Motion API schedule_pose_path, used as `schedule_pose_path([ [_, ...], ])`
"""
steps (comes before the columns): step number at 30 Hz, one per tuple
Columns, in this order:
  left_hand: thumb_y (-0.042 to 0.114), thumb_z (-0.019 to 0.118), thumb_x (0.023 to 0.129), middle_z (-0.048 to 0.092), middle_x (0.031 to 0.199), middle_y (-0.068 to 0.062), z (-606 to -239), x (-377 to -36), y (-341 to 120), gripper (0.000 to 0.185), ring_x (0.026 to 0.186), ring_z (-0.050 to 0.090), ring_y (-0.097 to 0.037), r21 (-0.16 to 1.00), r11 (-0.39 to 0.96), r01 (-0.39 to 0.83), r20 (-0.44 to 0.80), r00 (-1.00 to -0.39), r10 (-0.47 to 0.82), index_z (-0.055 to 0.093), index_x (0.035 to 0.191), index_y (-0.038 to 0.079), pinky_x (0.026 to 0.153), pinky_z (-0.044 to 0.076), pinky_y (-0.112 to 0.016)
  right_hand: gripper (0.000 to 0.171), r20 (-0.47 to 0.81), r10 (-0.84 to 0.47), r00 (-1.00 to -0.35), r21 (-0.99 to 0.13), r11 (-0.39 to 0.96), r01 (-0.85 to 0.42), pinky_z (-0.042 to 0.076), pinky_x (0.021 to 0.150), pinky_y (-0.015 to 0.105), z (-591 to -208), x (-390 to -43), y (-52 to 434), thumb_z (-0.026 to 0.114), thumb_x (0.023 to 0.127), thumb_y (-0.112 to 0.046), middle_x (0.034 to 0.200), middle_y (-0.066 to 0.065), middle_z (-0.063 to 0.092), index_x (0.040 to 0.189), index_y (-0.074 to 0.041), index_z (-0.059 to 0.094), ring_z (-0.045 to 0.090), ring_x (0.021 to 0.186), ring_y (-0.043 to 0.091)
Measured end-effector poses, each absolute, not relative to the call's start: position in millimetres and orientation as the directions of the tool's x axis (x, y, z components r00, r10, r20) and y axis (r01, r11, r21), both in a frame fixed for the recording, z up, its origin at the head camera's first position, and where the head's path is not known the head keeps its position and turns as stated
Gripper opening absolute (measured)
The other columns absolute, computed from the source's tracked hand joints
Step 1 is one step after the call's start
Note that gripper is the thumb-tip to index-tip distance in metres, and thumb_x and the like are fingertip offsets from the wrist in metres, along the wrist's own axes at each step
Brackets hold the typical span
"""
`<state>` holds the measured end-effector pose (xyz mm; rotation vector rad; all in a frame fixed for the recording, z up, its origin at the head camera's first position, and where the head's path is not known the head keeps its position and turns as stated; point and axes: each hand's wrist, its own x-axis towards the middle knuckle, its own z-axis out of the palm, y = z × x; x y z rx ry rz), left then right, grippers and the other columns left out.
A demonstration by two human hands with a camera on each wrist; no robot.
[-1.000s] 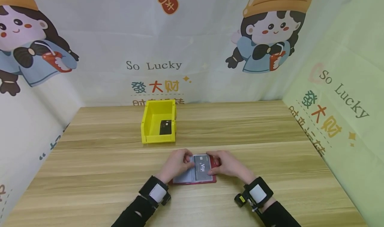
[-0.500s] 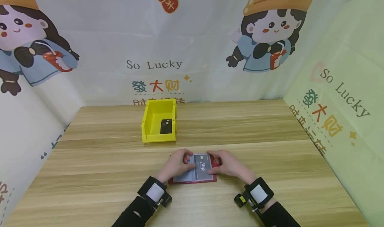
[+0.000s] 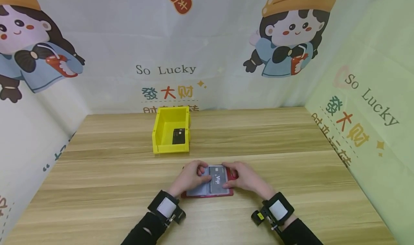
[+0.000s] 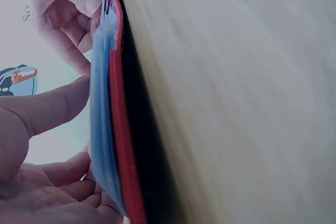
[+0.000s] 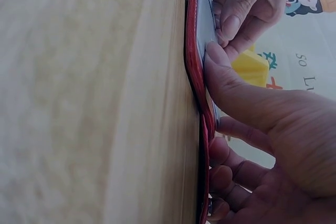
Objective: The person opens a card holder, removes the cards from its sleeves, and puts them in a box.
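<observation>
A red card holder [image 3: 207,196] lies spread on the table, with clear plastic sleeves [image 3: 197,191] on its left side. A grey card [image 3: 218,178] marked "Vip" rests on the right side; how far it sits inside a sleeve cannot be told. My left hand [image 3: 191,176] holds the sleeves, thumb on their face close to the card and fingers by the far edge. My right hand [image 3: 247,176] holds the right side, its thumb on the card and forefinger at the top edge. In the right wrist view, its other fingers curl beside the red cover [image 5: 194,56].
Behind the hands stands a yellow bin [image 3: 170,149] with a black card [image 3: 179,136] inside. The wooden table [image 3: 275,140] meets a printed cloth backdrop [image 3: 220,90] at the back and on both sides.
Both hands keep nearly the same place on the card holder. My left thumb has shifted slightly right toward the grey card. Nothing has been let go.
</observation>
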<state>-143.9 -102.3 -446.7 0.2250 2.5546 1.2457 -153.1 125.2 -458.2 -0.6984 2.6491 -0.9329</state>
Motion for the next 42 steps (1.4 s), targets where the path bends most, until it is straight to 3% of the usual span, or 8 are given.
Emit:
schedule_pose_path([
  [18,0.014,0.076,0.089,0.057,0.096,-0.007,-446.9,-140.9,-100.3,0.035,0.084,0.049,-0.016,0.815,0.580,0.003,-0.167,-0.956,0.239,0.065,0.118,-0.001,0.072,0.038,-0.023,0.074,-0.049,-0.509,-0.860,-0.609,0.697,-0.378,0.034,0.068,0.022,-458.7,-150.5,121.0,0.087,0.077,-0.033,0.096,0.001,0.060,0.139,-0.004,0.058,0.047,0.085,0.014],
  [42,0.012,0.075,0.089,0.070,0.090,-0.007,-453.9,-141.2,-101.4,0.021,0.078,0.056,-0.013,0.850,0.526,0.004,-0.100,-0.980,0.170,0.073,0.108,0.002,0.067,0.044,-0.022,0.076,-0.068,-0.493,-0.868,-0.608,0.710,-0.356,0.029,0.064,0.021,-459.4,-149.1,120.3,0.086,0.078,-0.033,0.090,0.001,0.052,0.142,-0.005,0.056,0.043,0.081,0.014],
])
